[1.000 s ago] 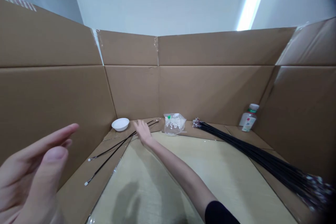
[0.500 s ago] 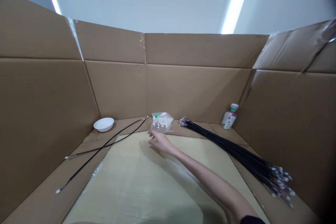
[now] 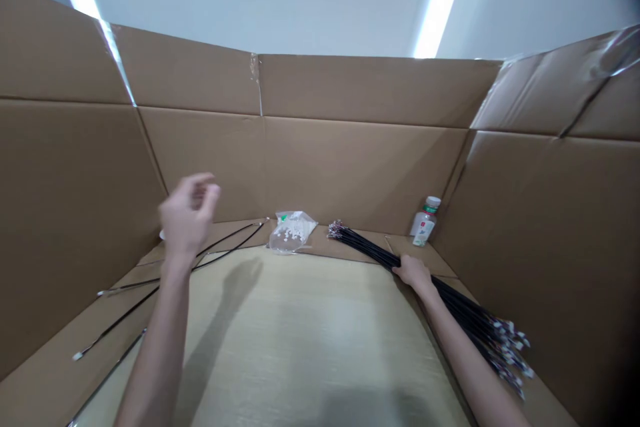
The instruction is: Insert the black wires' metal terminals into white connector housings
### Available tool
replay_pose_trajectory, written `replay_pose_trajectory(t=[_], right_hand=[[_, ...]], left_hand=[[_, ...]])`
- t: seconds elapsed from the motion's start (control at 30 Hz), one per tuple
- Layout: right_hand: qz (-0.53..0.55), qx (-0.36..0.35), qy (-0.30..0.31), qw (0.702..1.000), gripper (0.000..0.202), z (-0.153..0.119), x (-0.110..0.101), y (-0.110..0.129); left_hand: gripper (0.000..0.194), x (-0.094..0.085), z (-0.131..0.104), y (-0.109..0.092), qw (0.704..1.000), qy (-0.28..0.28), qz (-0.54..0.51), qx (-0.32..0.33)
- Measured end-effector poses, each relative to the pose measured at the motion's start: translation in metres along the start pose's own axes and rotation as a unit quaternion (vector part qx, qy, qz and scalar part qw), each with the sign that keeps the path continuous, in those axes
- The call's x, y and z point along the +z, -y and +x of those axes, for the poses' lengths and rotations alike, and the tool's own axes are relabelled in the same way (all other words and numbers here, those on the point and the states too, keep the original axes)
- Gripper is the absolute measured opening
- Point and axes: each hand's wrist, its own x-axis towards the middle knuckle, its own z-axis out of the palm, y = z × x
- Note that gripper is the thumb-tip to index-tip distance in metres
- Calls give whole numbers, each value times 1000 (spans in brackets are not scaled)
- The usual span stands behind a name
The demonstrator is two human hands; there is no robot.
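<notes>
Black cable bundle [image 3: 370, 248], right of the bag [image 3: 293, 232] — light, springy, we judge; best gripped mid-length. Our right hand [image 3: 413, 272] touches it, grip unclear; our left hand [image 3: 189, 217] looks curled, blurred, pinch indeterminate.

Loose cables [image 3: 126, 315] lie left of the bag [image 3: 293, 232], cable bundle [image 3: 457, 300] right.

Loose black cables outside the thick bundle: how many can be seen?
2, both at left: the nearer cable, its white connector lower in view, and the farther cable, its connector higher. Both pass behind the left forearm, which may hide more.
</notes>
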Motion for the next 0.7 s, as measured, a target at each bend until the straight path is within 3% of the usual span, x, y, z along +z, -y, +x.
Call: replay_pose_trajectory(t=[0.13, 0.2, 0.3, 0.43, 0.57, 0.7], right_hand=[[-28, 5, 25, 999, 26, 9, 5, -1], [-31, 3, 29, 999, 26, 12, 6, 1], [-28, -1, 29, 999, 26, 14, 4, 4], [-14, -2, 22, 1000, 27, 14, 1, 6], [13, 1, 5, 1000, 23, 13, -5, 3], [57, 6, -41, 998, 22, 12, -14, 1]], left_hand=[[33, 29, -17, 54, 960, 125, 204, -147], [31, 43, -33, 78, 933, 174, 259, -178], [26, 56, -51, 104, 914, 190, 310, -182], [19, 53, -55, 117, 916, 147, 345, -140], [22, 27, -45, 115, 925, 42, 367, -88], [29, 9, -35, 125, 935, -23, 348, -65]])
